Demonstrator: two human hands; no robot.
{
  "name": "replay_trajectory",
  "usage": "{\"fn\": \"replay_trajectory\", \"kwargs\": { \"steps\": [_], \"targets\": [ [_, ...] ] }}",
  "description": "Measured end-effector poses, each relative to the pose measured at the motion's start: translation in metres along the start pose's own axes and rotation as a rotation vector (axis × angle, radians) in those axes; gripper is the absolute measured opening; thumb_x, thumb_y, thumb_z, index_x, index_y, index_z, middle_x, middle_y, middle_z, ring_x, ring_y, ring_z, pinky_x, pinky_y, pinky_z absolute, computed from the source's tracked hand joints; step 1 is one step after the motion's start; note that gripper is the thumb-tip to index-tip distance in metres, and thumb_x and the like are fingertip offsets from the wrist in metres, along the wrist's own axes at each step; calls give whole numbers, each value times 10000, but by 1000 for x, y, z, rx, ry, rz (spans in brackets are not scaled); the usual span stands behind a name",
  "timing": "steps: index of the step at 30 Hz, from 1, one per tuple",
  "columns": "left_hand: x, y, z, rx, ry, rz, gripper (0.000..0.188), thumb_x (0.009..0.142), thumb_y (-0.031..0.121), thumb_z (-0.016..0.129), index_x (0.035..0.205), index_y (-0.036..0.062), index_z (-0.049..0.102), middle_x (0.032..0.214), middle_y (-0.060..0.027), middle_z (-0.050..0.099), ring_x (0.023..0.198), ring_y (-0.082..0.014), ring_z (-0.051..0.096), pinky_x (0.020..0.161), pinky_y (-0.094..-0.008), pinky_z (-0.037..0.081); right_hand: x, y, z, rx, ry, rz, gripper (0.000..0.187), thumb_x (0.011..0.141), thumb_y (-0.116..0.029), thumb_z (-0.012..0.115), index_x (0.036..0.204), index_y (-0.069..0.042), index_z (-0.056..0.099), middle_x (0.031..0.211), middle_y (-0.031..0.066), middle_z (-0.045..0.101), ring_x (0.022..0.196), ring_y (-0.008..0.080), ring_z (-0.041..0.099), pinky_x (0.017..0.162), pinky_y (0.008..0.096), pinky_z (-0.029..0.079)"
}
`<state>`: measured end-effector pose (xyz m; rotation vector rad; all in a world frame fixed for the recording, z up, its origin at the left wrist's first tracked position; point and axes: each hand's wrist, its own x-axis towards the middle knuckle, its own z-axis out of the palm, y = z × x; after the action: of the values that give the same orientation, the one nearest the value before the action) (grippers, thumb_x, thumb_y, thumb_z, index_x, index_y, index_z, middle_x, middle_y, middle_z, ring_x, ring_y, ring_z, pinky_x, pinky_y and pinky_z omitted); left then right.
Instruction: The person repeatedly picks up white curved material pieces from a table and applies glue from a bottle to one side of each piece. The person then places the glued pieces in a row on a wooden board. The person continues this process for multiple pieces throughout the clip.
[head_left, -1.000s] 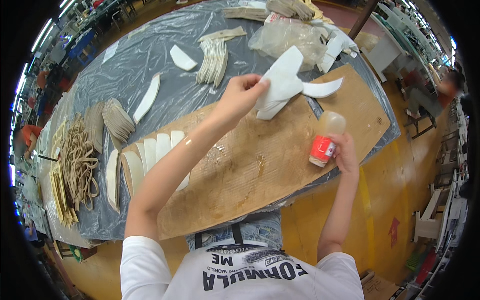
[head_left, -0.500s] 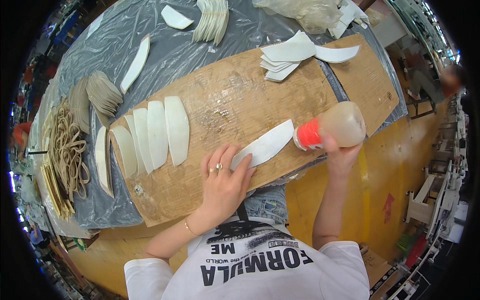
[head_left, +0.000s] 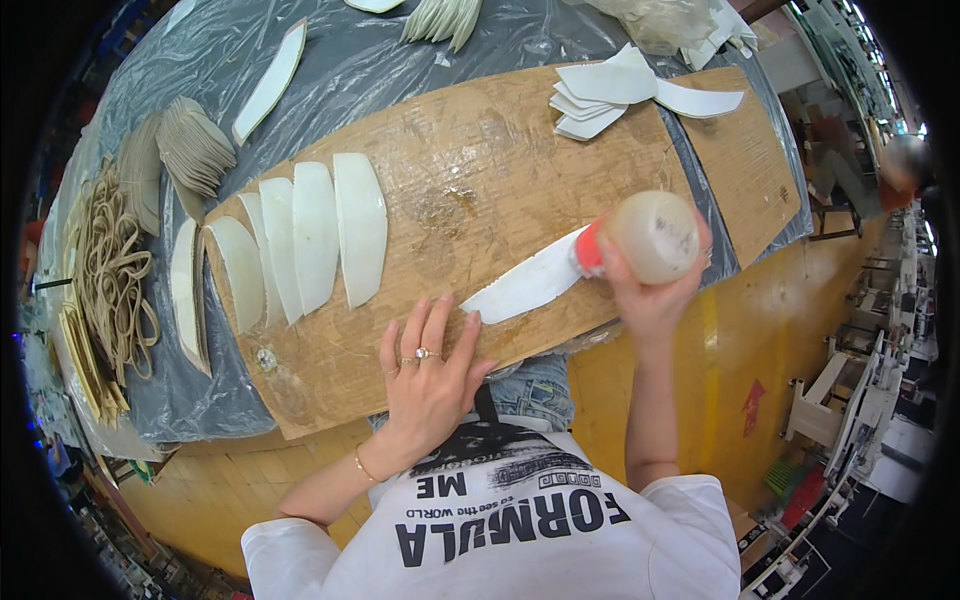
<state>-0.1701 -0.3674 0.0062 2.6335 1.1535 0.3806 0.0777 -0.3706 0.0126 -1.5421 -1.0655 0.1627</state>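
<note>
My left hand (head_left: 430, 375), spread and gripping nothing, rests beside the left tip of the curved white panel (head_left: 525, 285), apparently for steadying. My right hand (head_left: 645, 300) grasps the translucent bottle (head_left: 652, 235), tipped mouth-down at the panel's right end, presumably for flow. Stacked white pieces (head_left: 605, 80) lie beyond on cardboard (head_left: 430, 255).

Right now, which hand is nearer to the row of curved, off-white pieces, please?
Left: in the picture, the left hand is below and right of the row; the right hand is farther right.
</note>
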Motion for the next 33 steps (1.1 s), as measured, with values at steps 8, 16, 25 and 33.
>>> {"fn": "replay_trajectory", "kwargs": {
  "steps": [8, 16, 25, 33],
  "targets": [
    [2, -2, -7, 34, -39, -12, 386, 855, 219, 637, 1228, 121, 628, 1421, -152, 454, 1346, -317, 374, 1114, -491, 196, -72, -22, 27, 65, -402, -238, 965, 616, -234, 912, 1355, -10, 333, 1243, 182, 479, 1094, 281, 567, 890, 383, 518],
    [3, -1, -5, 78, 30, -6, 354, 818, 168, 646, 1171, 141, 649, 1423, -131, 467, 1344, -294, 390, 1121, -486, 202, -25, 2, -2, -78, -73, -149, 864, 686, -108, 860, 1355, 6, 325, 1231, 167, 473, 1076, 249, 569, 914, 373, 506],
    [2, -2, -3, 107, 16, 25, 336, 863, 177, 635, 1197, 149, 646, 1436, -169, 421, 1355, -347, 343, 1132, -506, 183, 8, 14, 10, -115, 72, -100, 838, 687, -109, 869, 1322, 39, 341, 1127, 168, 542, 997, 246, 607, 824, 361, 546],
    [-2, -19, -25, -168, 29, -87, 366, 809, 124, 656, 1175, 130, 649, 1422, -163, 424, 1342, -375, 344, 1105, -533, 220, -57, -36, 49, 43, -345, -76, 903, 620, -92, 894, 1325, 9, 339, 1113, 152, 589, 941, 219, 641, 828, 335, 532]
  ]
}}
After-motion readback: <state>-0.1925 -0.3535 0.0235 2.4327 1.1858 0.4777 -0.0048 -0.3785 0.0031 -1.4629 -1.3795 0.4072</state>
